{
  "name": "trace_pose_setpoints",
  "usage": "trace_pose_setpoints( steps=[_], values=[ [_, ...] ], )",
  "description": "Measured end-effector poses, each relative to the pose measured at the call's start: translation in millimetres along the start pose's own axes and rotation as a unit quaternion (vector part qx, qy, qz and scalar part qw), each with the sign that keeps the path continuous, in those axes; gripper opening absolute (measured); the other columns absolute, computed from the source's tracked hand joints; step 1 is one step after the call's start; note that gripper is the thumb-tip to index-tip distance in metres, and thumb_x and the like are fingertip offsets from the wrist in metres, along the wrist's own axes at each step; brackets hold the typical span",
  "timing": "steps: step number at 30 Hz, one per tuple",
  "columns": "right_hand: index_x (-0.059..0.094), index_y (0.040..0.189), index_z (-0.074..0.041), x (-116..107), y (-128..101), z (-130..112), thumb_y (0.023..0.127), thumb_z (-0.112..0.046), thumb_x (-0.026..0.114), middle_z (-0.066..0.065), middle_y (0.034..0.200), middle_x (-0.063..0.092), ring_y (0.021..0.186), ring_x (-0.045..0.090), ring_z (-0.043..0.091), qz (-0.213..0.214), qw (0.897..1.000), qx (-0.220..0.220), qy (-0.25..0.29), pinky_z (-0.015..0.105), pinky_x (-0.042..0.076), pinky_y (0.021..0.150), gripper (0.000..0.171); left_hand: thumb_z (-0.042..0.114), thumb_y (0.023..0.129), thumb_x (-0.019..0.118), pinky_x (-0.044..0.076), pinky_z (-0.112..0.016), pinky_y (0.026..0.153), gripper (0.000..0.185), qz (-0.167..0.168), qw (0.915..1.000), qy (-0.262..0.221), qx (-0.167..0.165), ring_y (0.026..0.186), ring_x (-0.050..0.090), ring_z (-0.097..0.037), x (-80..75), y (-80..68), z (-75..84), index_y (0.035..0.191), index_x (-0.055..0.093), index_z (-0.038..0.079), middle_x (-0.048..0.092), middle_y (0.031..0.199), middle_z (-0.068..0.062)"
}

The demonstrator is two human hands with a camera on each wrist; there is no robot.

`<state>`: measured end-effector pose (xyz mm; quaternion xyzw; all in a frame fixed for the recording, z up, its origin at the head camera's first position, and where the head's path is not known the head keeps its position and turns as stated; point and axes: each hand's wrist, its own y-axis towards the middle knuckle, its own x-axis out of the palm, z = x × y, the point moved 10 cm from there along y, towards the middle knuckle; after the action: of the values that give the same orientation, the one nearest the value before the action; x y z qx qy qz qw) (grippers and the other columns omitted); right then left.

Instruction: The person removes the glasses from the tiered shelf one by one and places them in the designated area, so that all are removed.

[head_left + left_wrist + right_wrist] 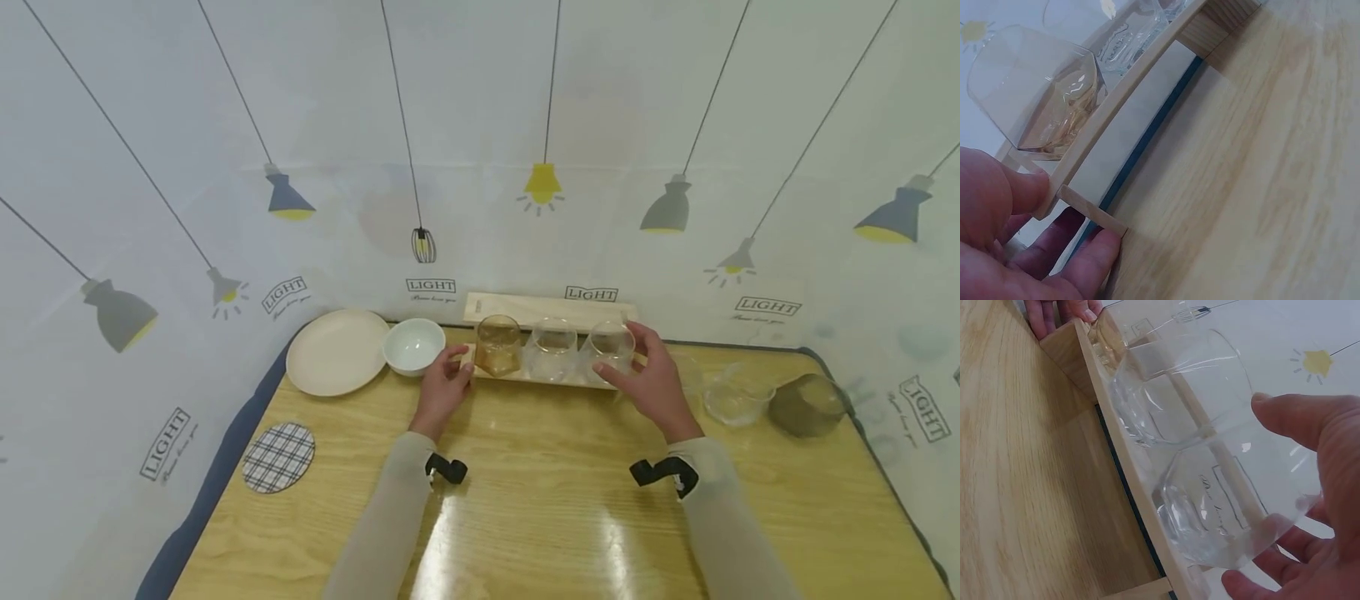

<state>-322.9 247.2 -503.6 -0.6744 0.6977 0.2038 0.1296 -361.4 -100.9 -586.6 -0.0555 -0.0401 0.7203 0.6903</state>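
Observation:
Three stemless glasses stand in a row on a low wooden rack (1102, 119). An amber glass (498, 343) is at the left, a clear glass (553, 350) in the middle, and another clear glass (1222, 500) at the right end. My left hand (444, 392) pinches the rack's left end, thumb on top and fingers beneath. At the other end, my right hand (654, 385) holds the right-hand clear glass, with its thumb on the near side and fingers behind. Part of that glass's base is hidden from the head view.
Behind the rack, a pale wooden board (525, 308) leans near the printed backdrop. A cream plate (337, 354), a pale bowl (415, 346) and a checked coaster (279, 457) lie at the left. Toward the right stand a clear glass (738, 396) and a dark glass (806, 407).

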Motion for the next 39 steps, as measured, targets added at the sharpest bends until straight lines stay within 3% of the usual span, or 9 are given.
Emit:
trace_pose_setpoints(
  steps=[8,19,31,39],
  values=[
    [0.028,0.167,-0.013,5,2,5,0.091,-0.054,0.081,0.022,0.164,0.036,0.147,0.041,0.046,0.009,0.998,0.011,-0.056,0.066,0.050,0.107,0.101,0.011,0.104,0.067,0.058,-0.032,0.078,0.035,0.010,0.9998,0.016,0.006,0.088,0.061,-0.015,-0.9,-2.2,2.3,0.139,0.063,0.009,0.060,0.108,-0.011],
    [0.031,0.163,-0.012,-1,-5,7,0.086,-0.058,0.083,0.020,0.161,0.042,0.149,0.042,0.047,0.008,0.998,0.035,-0.051,0.067,0.047,0.111,0.104,0.010,0.104,0.067,0.060,-0.035,0.082,0.035,0.003,0.9999,0.017,0.001,0.093,0.063,-0.017,-0.2,0.0,1.5,0.139,0.063,0.011,0.061,0.113,-0.013],
    [0.037,0.160,-0.017,-7,-43,7,0.089,-0.044,0.086,0.017,0.158,0.048,0.148,0.045,0.045,-0.011,1.000,0.014,-0.013,0.065,0.047,0.111,0.091,0.010,0.104,0.067,0.059,-0.033,0.078,0.035,0.002,0.9996,0.026,0.010,0.092,0.062,-0.016,1.1,0.4,4.8,0.139,0.062,0.009,0.061,0.112,-0.013],
    [0.036,0.164,-0.019,-20,-75,16,0.090,-0.038,0.086,0.017,0.162,0.043,0.145,0.046,0.051,-0.019,0.999,0.004,-0.040,0.063,0.054,0.103,0.092,0.009,0.104,0.066,0.060,-0.037,0.081,0.035,0.003,0.9993,0.036,0.006,0.092,0.061,-0.016,1.0,-1.9,5.4,0.139,0.061,0.010,0.058,0.113,-0.012]
  ],
)
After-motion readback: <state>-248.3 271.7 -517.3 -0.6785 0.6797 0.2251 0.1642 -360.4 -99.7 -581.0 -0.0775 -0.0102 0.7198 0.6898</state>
